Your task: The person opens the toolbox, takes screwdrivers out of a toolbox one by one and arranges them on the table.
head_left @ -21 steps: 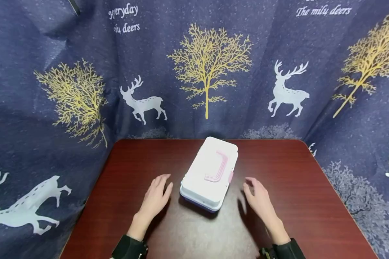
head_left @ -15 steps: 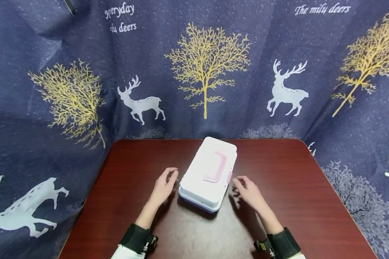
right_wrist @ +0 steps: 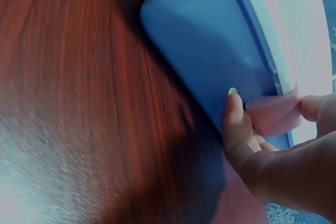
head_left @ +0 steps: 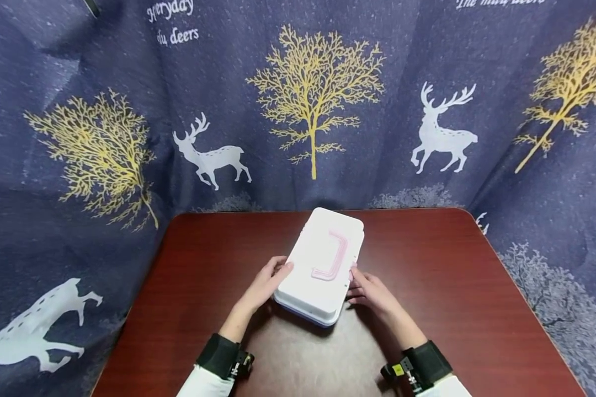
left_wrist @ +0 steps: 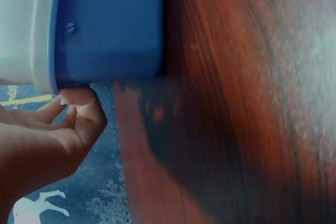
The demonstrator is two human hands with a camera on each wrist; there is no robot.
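A white-lidded plastic storage box (head_left: 303, 286) lies slanted on the table in the head view, with a pink handle (head_left: 340, 256) flat on its lid. Its lower body is blue, as both wrist views show. My left hand (head_left: 270, 282) holds the box's left side, thumb on the lid edge and fingers curled against the wall. On the opposite side my right hand (head_left: 372, 292) grips around the pink latch (right_wrist: 273, 115), thumb at its top and fingertips against the blue wall below. The lid is closed, so the inside is hidden.
The box rests on a dark red wooden table (head_left: 218, 237) with rounded far corners. A navy curtain (head_left: 278, 193) printed with deer and golden trees hangs behind and along both sides. Black straps (head_left: 427, 364) with small cameras circle both wrists.
Both hands have moved inward from beside the box and now touch its two sides. My right thumb has come onto the pink latch. The box stays in place and the view shifts slightly.
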